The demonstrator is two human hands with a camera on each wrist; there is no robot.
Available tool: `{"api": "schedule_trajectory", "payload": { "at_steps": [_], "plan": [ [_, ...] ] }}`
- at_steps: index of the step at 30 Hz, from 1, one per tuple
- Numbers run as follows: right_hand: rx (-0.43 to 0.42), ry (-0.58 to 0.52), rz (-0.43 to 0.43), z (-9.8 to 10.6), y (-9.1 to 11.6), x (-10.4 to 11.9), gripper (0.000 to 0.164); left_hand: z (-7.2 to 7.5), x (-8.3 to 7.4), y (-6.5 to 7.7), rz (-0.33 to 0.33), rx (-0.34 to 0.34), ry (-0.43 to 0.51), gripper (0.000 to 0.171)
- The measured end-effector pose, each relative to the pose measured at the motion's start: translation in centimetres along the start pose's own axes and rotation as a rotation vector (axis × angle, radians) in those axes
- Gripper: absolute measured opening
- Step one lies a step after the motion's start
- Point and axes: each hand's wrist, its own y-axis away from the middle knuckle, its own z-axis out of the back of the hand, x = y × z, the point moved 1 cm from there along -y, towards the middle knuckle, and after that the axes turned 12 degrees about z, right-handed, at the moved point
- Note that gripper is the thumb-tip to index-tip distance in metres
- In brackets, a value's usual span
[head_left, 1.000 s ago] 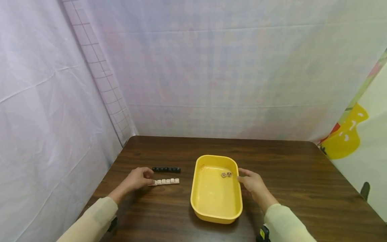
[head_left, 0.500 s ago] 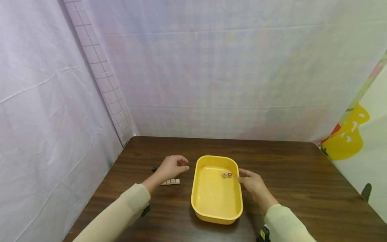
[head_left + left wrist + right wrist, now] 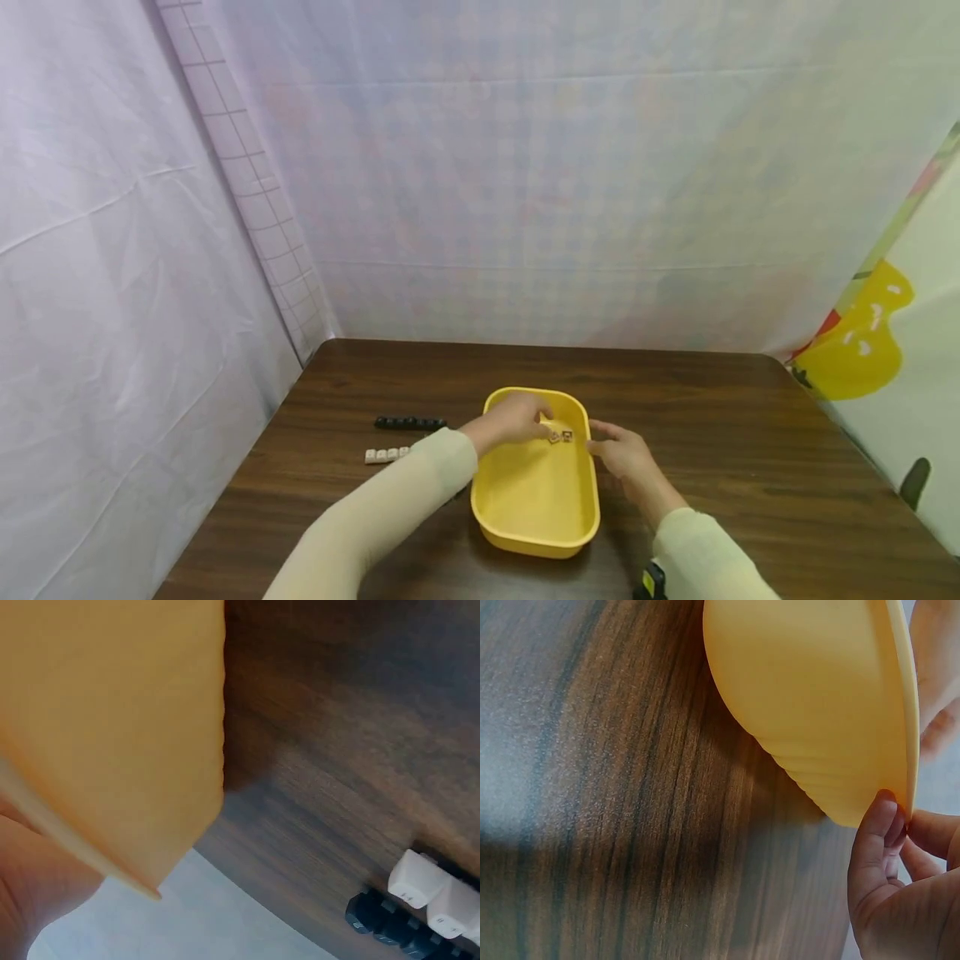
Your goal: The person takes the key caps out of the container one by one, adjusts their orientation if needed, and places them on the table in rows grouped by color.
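A yellow plastic tray stands on the table. My left hand reaches over its left rim, thumb and forefinger apart, beside two small printed keycaps on the tray floor. No keycap shows in its fingers. In the left wrist view, the tray wall hides most of this hand. My right hand holds the tray's right rim, which the right wrist view shows between thumb and fingers. Left of the tray lie a row of black keycaps and a row of white keycaps, partly behind my left sleeve.
The dark wood-grain table reaches back to a pale cloth curtain. Another white curtain hangs along the left side. My left forearm crosses the table between the keycap rows and the tray.
My left hand has left the white keycap row, passed rightward over the black row and come inside the tray. The right hand keeps its place at the rim.
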Motion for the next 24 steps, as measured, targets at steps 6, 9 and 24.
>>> {"api": "schedule_trajectory", "payload": {
  "at_steps": [6, 9, 24],
  "plan": [
    [0.006, -0.005, 0.012, -0.2, 0.0, 0.0, 0.050, -1.3, 0.0, -0.9, -0.036, 0.069, -0.162, 0.033],
    [0.009, -0.002, 0.010, -0.2, 0.0, 0.1, 0.050, -1.5, 0.2, -0.9, -0.011, 0.096, -0.148, 0.029],
    [0.003, -0.019, 0.009, 0.0, 0.0, -0.1, 0.050, -2.1, -0.4, -0.4, -0.104, 0.058, -0.214, 0.012]
  ]
}}
